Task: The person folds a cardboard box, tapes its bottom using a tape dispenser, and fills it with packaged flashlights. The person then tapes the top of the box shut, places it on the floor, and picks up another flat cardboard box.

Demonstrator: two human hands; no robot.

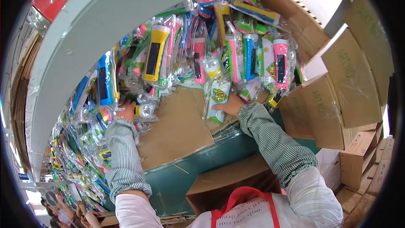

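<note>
My right hand grips a clear-bagged flashlight with a white printed card and a yellow end, my thumb lying across the bag. The bag rests over the front edge of the pile and the cardboard sheet. My left hand reaches into the pile at the left, against a bagged yellow and black flashlight with a clear lens. Its fingertips are hidden among the bags. Close above it lie a bagged blue flashlight and a bagged yellow flashlight, both with dark panels.
More bagged flashlights in pink, blue and green heap across the far side and down the left. Brown cartons stand at the right, and an open carton sits below the green table edge. A grey curved frame arches overhead. Other people's hands show at the lower left.
</note>
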